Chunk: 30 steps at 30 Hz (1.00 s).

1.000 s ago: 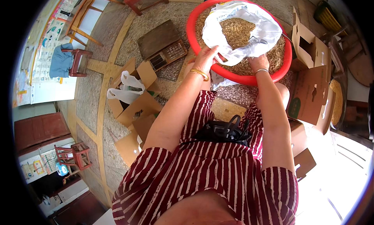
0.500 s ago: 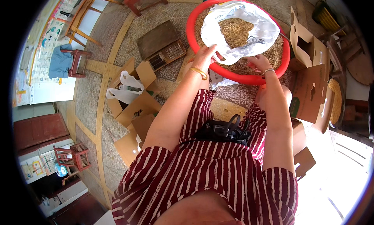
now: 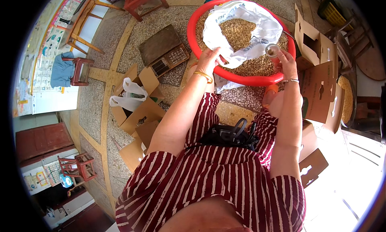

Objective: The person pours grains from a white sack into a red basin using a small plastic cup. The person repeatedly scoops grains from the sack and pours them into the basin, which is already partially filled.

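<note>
A wide red basin (image 3: pixel 192 35) holds tan, grain-like pieces (image 3: pixel 263 65). Inside its rim sits a white plastic bag (image 3: pixel 271 29), mouth wide, with more tan pieces showing through the opening. My left hand (image 3: pixel 208 60) is closed on the bag's near left edge, thumb on top. At the bag's right side my right hand (image 3: pixel 288 64) grips a small round cup (image 3: pixel 272 50) with a shiny rim, held above the pieces. The cup's lower part is mostly hidden by my fingers, and its contents are unclear.
Left of the basin lies an old wooden case with keys (image 3: pixel 165 51). Nearer stand cardboard boxes (image 3: pixel 146 111) with a white bag (image 3: pixel 130 94). More cardboard boxes (image 3: pixel 319 91) line the right side. Red wooden stools (image 3: pixel 82 71) stand farther left.
My right hand has moved right, away from the bag's near edge, and the round cup in it now shows plainly. My left hand keeps its hold on the bag.
</note>
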Each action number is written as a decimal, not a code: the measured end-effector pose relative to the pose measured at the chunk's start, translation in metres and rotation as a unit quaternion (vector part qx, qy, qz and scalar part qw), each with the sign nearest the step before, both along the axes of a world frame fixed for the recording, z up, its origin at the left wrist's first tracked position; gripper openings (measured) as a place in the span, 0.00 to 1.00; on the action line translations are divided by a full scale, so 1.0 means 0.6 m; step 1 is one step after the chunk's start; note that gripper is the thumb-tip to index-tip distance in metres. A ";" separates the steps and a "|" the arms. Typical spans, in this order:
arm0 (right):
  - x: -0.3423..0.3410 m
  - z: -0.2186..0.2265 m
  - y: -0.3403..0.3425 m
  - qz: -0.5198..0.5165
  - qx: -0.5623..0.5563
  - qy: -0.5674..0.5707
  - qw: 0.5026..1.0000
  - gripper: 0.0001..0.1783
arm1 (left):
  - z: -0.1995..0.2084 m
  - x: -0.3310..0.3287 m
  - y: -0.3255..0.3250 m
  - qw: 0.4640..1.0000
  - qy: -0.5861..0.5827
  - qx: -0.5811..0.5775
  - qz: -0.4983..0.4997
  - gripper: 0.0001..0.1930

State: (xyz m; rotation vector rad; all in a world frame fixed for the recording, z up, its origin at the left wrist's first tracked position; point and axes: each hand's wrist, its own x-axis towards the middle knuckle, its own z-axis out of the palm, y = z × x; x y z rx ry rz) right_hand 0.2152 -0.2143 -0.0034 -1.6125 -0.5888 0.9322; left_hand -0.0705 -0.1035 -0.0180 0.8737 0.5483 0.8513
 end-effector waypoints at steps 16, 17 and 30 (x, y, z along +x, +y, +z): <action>-0.113 -0.012 0.117 0.049 0.037 -0.568 0.821 0.37 | 0.027 -0.004 -0.021 0.995 0.086 0.034 -0.047 0.11; -0.118 -0.010 0.117 0.047 0.049 -0.584 0.809 0.37 | 0.027 -0.005 -0.021 0.994 0.091 0.037 -0.043 0.11; -0.064 -0.026 0.101 -0.078 0.202 -0.135 0.967 0.36 | 0.018 -0.004 -0.009 0.991 0.121 0.033 -0.048 0.17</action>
